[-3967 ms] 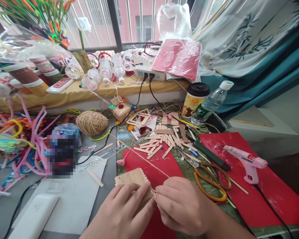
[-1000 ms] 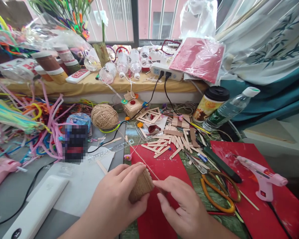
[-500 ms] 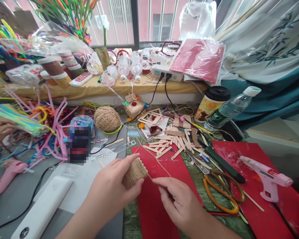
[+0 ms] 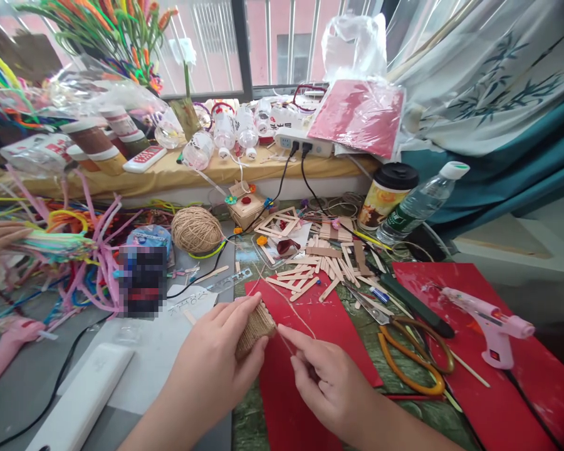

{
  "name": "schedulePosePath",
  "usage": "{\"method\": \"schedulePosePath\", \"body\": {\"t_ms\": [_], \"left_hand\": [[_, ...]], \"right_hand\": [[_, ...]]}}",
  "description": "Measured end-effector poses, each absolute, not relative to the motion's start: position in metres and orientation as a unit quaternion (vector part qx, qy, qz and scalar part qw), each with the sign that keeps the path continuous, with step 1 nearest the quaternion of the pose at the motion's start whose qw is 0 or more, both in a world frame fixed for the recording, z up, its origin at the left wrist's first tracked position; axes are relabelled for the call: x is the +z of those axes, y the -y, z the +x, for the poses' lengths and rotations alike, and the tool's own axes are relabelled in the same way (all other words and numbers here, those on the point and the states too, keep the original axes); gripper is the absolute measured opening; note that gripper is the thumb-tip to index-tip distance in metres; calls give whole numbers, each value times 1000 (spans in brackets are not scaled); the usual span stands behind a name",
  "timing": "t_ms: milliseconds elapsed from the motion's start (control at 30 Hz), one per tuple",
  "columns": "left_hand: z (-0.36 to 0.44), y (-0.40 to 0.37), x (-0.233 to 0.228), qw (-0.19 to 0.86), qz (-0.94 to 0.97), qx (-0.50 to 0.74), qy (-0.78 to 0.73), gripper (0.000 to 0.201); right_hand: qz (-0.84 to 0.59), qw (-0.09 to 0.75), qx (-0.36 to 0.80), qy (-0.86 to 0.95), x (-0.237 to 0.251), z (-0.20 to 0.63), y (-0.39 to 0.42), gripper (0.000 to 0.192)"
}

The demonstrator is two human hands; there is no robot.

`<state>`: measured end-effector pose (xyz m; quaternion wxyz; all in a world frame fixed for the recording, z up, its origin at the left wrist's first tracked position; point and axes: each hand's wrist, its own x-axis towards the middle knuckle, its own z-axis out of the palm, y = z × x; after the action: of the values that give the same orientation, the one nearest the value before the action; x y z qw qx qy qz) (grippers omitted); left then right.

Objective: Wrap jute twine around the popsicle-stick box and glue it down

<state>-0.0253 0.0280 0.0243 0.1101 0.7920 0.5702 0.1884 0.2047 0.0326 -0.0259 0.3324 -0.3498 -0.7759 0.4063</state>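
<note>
My left hand [image 4: 219,347] grips a small block wrapped in twine [image 4: 256,330], its rows of cord lying side by side. Close to the block's right edge, my right hand [image 4: 326,376] is closed on a strand of twine [image 4: 287,343] that runs to the wrapped block. Another length of twine [image 4: 295,307] trails over the red sheet [image 4: 289,401] beneath both hands. The ball of twine [image 4: 196,230] sits farther back to the left, on the grey mat. What the wrapping covers inside is hidden.
Wooden craft sticks [image 4: 329,266] lie scattered behind my hands. Scissors [image 4: 407,351] and a pink glue gun [image 4: 489,319] rest to the right, near a water bottle [image 4: 420,203] and a lidded cup [image 4: 388,194]. At far left, another person's hand [image 4: 0,241] touches pipe cleaners [image 4: 59,243].
My right index finger has stretched out toward the block's edge, while the strand stays in that hand. The view has shifted slightly. The other person's hand has moved over the pipe cleaners.
</note>
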Motion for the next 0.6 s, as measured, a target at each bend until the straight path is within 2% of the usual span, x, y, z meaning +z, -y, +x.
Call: {"method": "schedulePosePath", "body": {"t_ms": [233,600], "left_hand": [[-26,-28,21,114,788,195,-573,53],[-27,-27,19,134,786,203,-568,56]], "right_hand": [[-379,301,593,644,-17,204,-29,48],[-390,291,695,528,-10,202,-29,53]]}}
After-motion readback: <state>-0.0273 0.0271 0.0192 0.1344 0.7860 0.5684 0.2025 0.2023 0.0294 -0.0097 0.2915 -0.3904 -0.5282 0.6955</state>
